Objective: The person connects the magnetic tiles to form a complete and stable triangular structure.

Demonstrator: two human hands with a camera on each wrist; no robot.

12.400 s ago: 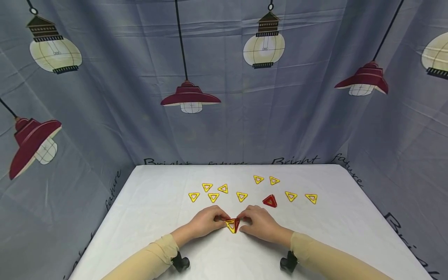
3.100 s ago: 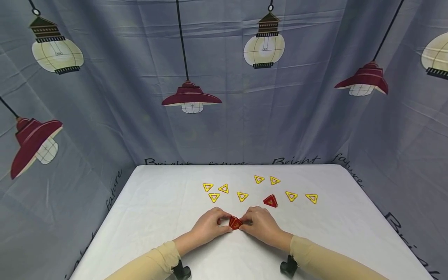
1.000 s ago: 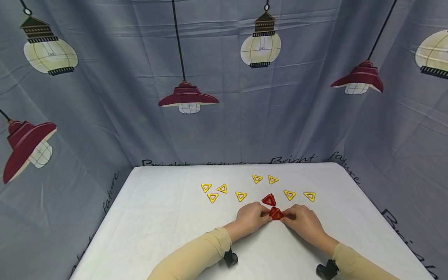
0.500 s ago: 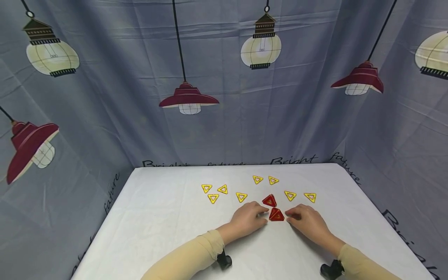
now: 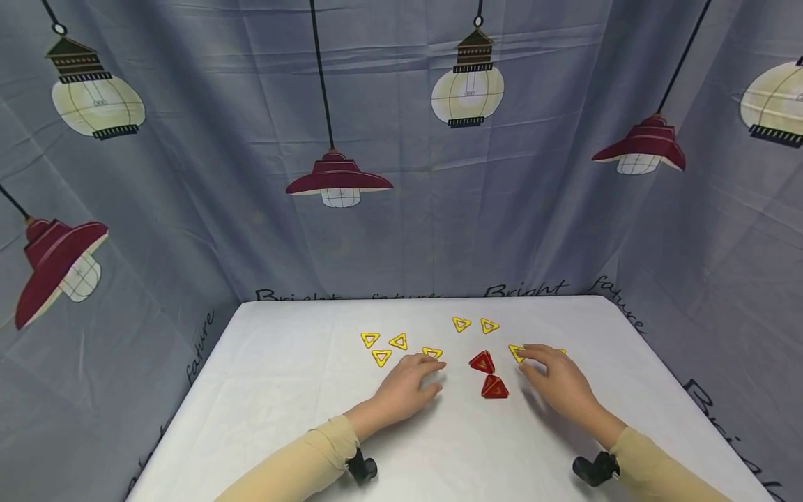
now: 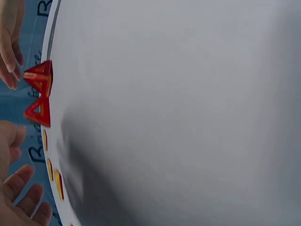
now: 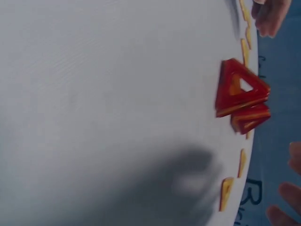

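Two red pyramids made of triangular frame tiles stand close together on the white table: the farther pyramid (image 5: 482,362) and the nearer pyramid (image 5: 495,389). To their left, my left hand (image 5: 401,392) hovers with fingers spread and nothing held, partly covering a yellow-looking triangle tile (image 5: 430,350). On the other side, my right hand (image 5: 560,385) reaches over the table, its fingertips close to another triangle tile (image 5: 516,352); whether they touch cannot be told. A further tile (image 5: 562,351) is mostly hidden behind that hand. The right wrist view shows the nearer pyramid (image 7: 230,100) with open-centred faces.
Three triangle tiles lie flat at the left, one of them this tile (image 5: 381,358). Two more lie near the back edge, including this tile (image 5: 461,324). A lamp-printed grey curtain (image 5: 401,237) surrounds the white table (image 5: 282,390) at back and sides.
Both hands brought the nearer red pyramid rightward, set it before the other and let go. Since then my left hand has moved left, my right hand slightly farther forward. The leftmost yellow tile has gone from its place.
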